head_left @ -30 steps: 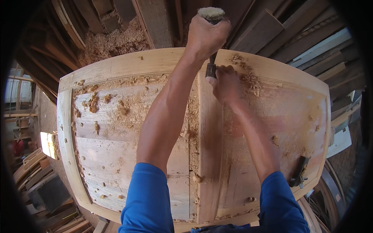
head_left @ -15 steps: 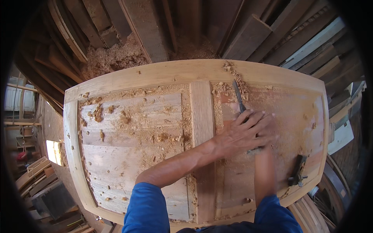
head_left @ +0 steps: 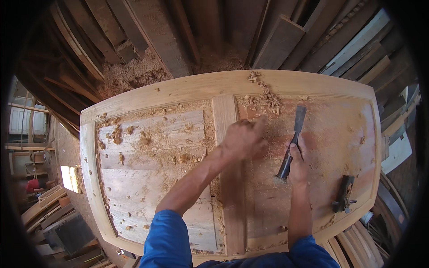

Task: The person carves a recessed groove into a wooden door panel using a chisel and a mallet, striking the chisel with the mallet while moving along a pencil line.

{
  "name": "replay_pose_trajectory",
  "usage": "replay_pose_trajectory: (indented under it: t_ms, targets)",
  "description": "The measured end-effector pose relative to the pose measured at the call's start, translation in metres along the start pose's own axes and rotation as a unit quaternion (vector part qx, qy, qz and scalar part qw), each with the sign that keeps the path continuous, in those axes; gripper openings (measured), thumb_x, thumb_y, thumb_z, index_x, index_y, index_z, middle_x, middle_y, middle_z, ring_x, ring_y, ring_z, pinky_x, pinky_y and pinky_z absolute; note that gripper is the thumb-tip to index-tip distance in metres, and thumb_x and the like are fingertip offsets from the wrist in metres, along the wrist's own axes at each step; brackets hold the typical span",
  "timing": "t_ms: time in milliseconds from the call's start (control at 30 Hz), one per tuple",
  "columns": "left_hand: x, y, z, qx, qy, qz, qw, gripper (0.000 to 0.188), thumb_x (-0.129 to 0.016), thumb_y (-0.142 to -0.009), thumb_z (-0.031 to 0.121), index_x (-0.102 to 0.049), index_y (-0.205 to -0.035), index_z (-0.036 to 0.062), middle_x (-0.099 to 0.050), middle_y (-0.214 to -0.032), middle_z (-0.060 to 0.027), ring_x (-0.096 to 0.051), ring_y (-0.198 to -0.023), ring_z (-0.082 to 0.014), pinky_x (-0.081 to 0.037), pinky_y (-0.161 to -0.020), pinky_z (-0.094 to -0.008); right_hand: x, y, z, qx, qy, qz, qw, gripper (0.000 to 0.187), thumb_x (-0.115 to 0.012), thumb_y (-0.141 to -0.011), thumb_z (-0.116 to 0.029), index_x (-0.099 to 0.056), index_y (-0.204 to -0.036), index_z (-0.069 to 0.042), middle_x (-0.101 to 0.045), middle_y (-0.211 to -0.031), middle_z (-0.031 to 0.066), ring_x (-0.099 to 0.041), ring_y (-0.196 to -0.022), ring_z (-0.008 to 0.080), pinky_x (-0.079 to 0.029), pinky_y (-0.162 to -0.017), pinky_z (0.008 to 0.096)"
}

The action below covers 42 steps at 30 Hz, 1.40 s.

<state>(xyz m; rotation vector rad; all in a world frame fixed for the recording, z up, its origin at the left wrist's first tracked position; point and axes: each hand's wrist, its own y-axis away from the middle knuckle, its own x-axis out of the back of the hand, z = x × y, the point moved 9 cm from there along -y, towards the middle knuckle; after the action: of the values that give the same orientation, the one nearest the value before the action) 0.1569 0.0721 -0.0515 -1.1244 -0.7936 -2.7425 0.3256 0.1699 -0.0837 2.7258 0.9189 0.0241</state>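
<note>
In my right hand [head_left: 298,163] is a chisel [head_left: 300,119], its dark handle gripped and its flat metal blade pointing away from me. The blade is over the right panel [head_left: 272,210] of a wooden panelled door [head_left: 178,94]. My left hand [head_left: 243,139] is beside the door's middle upright [head_left: 229,187], holding nothing. Its fingers are apart, though blurred by motion. Curled wood shavings [head_left: 269,99] gather at the panel's far edge, just beyond my left hand.
A small dark hand plane [head_left: 344,194] rests on the right panel near its right edge. Shavings and dust [head_left: 145,138] litter the left panel. Timber planks [head_left: 277,42] lean beyond the door. More boards [head_left: 51,196] lie at the left.
My hands have parted. The left has lifted off the chisel and moved left; the right has drawn the chisel away from the far edge, its blade now tilting right.
</note>
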Motion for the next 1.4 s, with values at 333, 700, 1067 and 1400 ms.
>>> replay_pose_trajectory:
  t_ms: [333,700,1067,1400]
  targets:
    - [0.085,0.055,0.089,-0.416,0.115,0.269,0.861,0.079,-0.082,-0.071,0.005,-0.051,-0.142,0.0217,-0.065,-0.124,-0.0092,-0.066,-0.110,-0.0253,-0.054,-0.098,-0.0413,-0.110,-0.034,-0.063,0.142,0.130,-0.232,0.954,0.039,-0.059,-0.099,-0.023,-0.056,-0.125,0.004,-0.064,-0.107,0.0124,-0.061,-0.095,0.0237,-0.047,-0.081,0.0386]
    - [0.189,0.008,-0.026,-0.285,0.346,0.416,0.791,0.034,-0.086,-0.074,0.024,-0.065,-0.093,0.0056,-0.069,-0.083,-0.0037,-0.068,-0.080,-0.0129,-0.056,-0.077,-0.0296,-0.210,-0.109,-0.057,0.367,0.506,-0.064,0.778,0.024,-0.060,-0.095,-0.020,-0.062,-0.087,0.003,-0.065,-0.081,0.0212,-0.064,-0.085,0.0420,-0.048,-0.077,0.0512]
    - [0.181,0.004,-0.041,-0.268,0.310,0.413,0.813,0.018,-0.079,-0.086,0.020,-0.065,-0.089,0.0087,-0.067,-0.083,0.0006,-0.063,-0.079,-0.0087,-0.053,-0.074,-0.0278,-0.226,-0.113,-0.037,0.346,0.498,-0.107,0.788,0.014,-0.054,-0.083,-0.003,-0.064,-0.089,0.006,-0.066,-0.089,0.0274,-0.063,-0.093,0.0443,-0.049,-0.082,0.0517]
    - [0.179,0.017,-0.060,-0.258,0.352,0.472,0.766,0.025,-0.083,-0.079,0.025,-0.067,-0.087,0.0082,-0.070,-0.081,-0.0062,-0.069,-0.076,-0.0180,-0.055,-0.073,-0.0328,-0.236,-0.112,-0.032,0.312,0.575,-0.122,0.747,0.019,-0.054,-0.083,-0.004,-0.063,-0.097,0.005,-0.067,-0.092,0.0252,-0.063,-0.097,0.0438,-0.048,-0.086,0.0511]
